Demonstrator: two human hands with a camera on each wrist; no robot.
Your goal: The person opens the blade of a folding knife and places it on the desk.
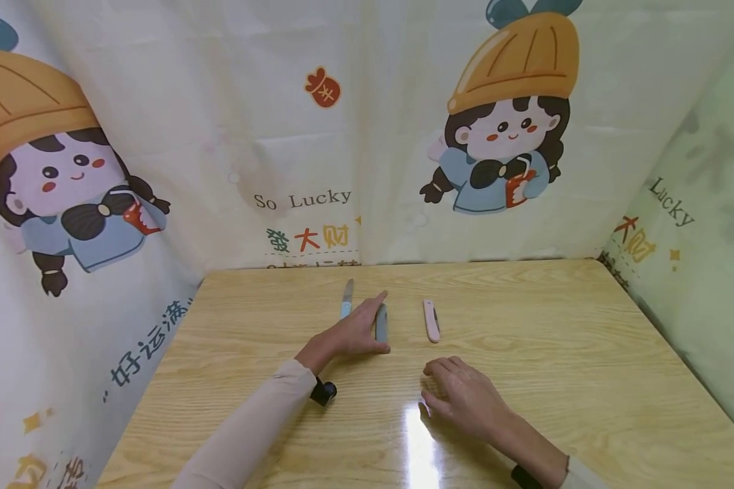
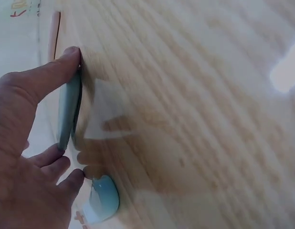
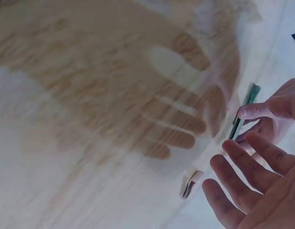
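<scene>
My left hand [image 1: 356,331] spans a grey-green folding knife [image 1: 381,326] lengthwise, thumb at its near end and fingertips at its far end. The left wrist view shows that knife [image 2: 68,109] folded, between thumb and fingers. To its left lies a light blue folding knife [image 1: 346,310] with its blade out, pointing away; the left hand partly covers its handle. A pink folding knife [image 1: 431,321] lies folded on the right. My right hand [image 1: 467,397] holds nothing, its fingers relaxed over the table, nearer to me than the pink knife.
The wooden table [image 1: 556,339] has a glossy top with a bright glare patch at the near middle. A printed cloth [image 1: 391,136] hangs behind the table and along its sides. A small black device [image 1: 324,392] is worn on the left wrist.
</scene>
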